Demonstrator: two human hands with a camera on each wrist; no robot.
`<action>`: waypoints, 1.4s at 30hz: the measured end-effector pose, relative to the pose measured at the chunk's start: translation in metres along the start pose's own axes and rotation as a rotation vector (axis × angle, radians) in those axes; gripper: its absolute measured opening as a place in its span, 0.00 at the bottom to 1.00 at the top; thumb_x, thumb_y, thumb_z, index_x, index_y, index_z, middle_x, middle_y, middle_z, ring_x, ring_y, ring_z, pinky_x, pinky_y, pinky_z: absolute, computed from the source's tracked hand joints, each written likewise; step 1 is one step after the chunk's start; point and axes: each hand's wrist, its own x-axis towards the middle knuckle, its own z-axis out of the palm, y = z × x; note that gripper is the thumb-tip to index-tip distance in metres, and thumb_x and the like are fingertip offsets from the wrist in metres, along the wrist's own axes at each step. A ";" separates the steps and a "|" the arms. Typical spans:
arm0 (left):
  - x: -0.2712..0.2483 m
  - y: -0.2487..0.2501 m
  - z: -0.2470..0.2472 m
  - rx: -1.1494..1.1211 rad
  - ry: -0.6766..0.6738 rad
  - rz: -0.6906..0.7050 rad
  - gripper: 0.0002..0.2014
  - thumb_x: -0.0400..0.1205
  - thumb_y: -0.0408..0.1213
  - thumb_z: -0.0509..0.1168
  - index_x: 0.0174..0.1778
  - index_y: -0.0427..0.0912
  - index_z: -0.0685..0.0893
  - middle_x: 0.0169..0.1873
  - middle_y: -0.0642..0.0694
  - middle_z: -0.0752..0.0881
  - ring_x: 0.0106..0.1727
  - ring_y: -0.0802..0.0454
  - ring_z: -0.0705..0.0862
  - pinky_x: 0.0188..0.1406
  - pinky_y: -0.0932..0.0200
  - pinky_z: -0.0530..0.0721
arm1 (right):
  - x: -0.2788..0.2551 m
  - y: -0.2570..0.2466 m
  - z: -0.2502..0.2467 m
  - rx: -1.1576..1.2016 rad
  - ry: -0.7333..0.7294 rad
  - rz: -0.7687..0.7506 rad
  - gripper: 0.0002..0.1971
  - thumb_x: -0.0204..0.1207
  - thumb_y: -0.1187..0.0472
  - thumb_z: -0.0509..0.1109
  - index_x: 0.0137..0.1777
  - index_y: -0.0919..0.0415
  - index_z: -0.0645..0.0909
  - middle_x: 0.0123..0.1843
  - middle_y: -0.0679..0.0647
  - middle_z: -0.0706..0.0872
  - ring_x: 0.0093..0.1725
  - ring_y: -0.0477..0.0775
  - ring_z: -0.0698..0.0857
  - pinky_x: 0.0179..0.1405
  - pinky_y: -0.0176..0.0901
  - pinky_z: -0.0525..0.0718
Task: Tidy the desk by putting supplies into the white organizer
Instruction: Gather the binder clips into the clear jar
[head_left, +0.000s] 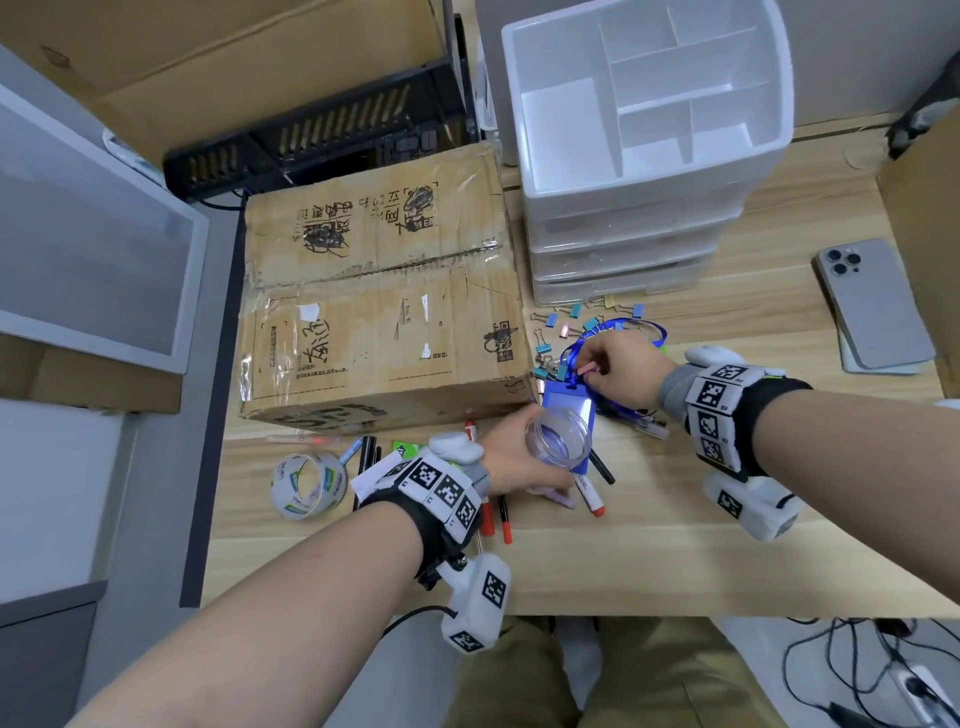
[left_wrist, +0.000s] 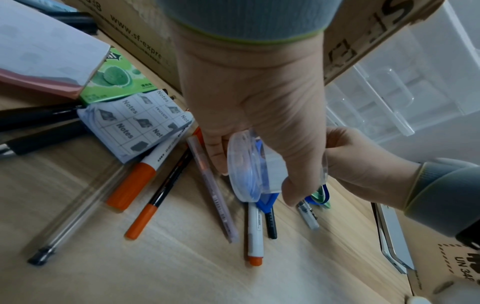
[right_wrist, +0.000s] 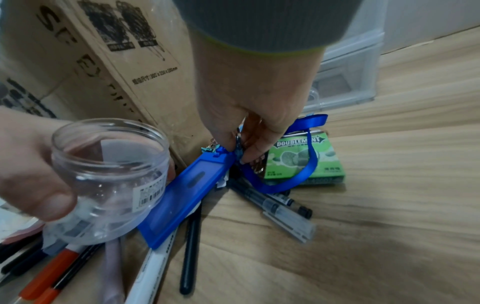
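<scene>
My left hand (head_left: 519, 449) grips an empty clear plastic jar (head_left: 559, 439), tilted with its mouth up, just above a blue badge holder (head_left: 565, 401). The right wrist view shows the jar (right_wrist: 109, 176) with a barcode label. My right hand (head_left: 598, 375) pinches a pink binder clip (head_left: 588, 369) beside the blue lanyard (head_left: 626, 328); in the right wrist view its fingertips (right_wrist: 250, 151) hold clip handles at the badge holder's (right_wrist: 187, 197) top. More coloured binder clips (head_left: 570, 316) lie in front of the white organizer (head_left: 623, 208), which has open top compartments and drawers.
A taped cardboard box (head_left: 384, 291) stands left of the organizer. Pens and markers (head_left: 592, 491) lie below the jar, with a tape roll (head_left: 308, 486) further left. A phone (head_left: 872, 301) lies at right. A green gum pack (right_wrist: 306, 158) and sticky notes (left_wrist: 137, 125) lie nearby.
</scene>
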 end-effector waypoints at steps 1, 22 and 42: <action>0.000 0.001 0.000 -0.002 -0.001 0.000 0.30 0.65 0.35 0.83 0.61 0.48 0.80 0.51 0.54 0.88 0.48 0.64 0.85 0.39 0.77 0.80 | 0.000 0.001 -0.002 0.020 0.011 0.021 0.05 0.75 0.66 0.70 0.47 0.58 0.87 0.41 0.50 0.85 0.43 0.52 0.81 0.43 0.40 0.75; 0.000 0.040 0.010 0.143 0.047 -0.066 0.27 0.66 0.47 0.83 0.55 0.47 0.78 0.45 0.52 0.85 0.41 0.59 0.83 0.34 0.63 0.82 | -0.039 -0.032 -0.039 0.730 -0.468 0.252 0.07 0.74 0.73 0.76 0.49 0.64 0.89 0.42 0.56 0.91 0.42 0.48 0.90 0.40 0.36 0.90; -0.004 0.036 -0.001 0.156 -0.041 -0.012 0.31 0.67 0.42 0.84 0.61 0.49 0.74 0.46 0.59 0.80 0.46 0.63 0.80 0.37 0.70 0.75 | -0.003 0.010 -0.040 0.058 0.065 0.236 0.22 0.76 0.69 0.69 0.70 0.58 0.81 0.68 0.57 0.85 0.64 0.59 0.85 0.62 0.47 0.83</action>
